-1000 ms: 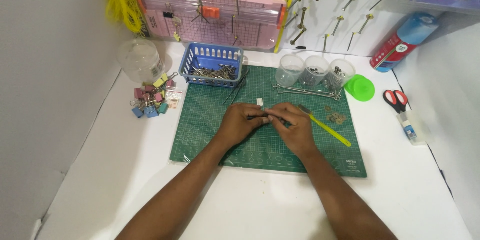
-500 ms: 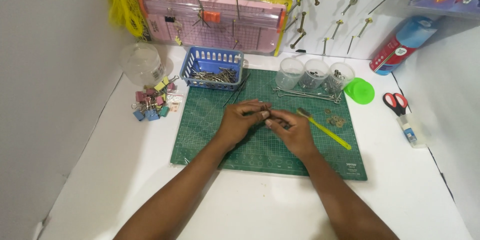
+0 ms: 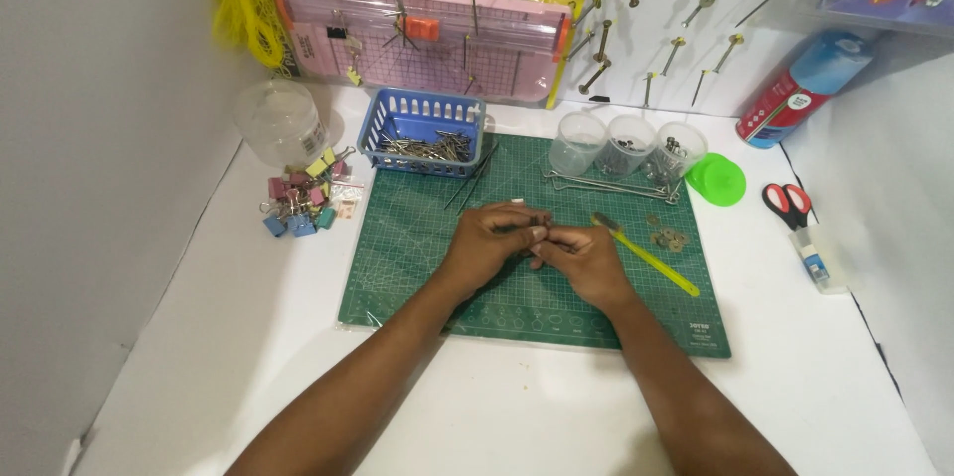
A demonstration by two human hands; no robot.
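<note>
Looks like a small hobby or craft bench. There's a green cutting mat [image 3: 417, 267] on a white table [image 3: 248, 337], bolts [image 3: 616, 9] hung along the wall, a pink paper trimmer [image 3: 427, 39], a blue basket [image 3: 422, 123] of metal bits, plus binder clips [image 3: 298, 203] and scissors [image 3: 785, 203].

From my seat I see two bare forearms rising from the bottom edge of the frame to its centre, no sleeves anywhere along them. My left hand [image 3: 494, 247] and right hand [image 3: 586, 262] are both ungloved, with no ring, watch or wristband showing on either.
</note>
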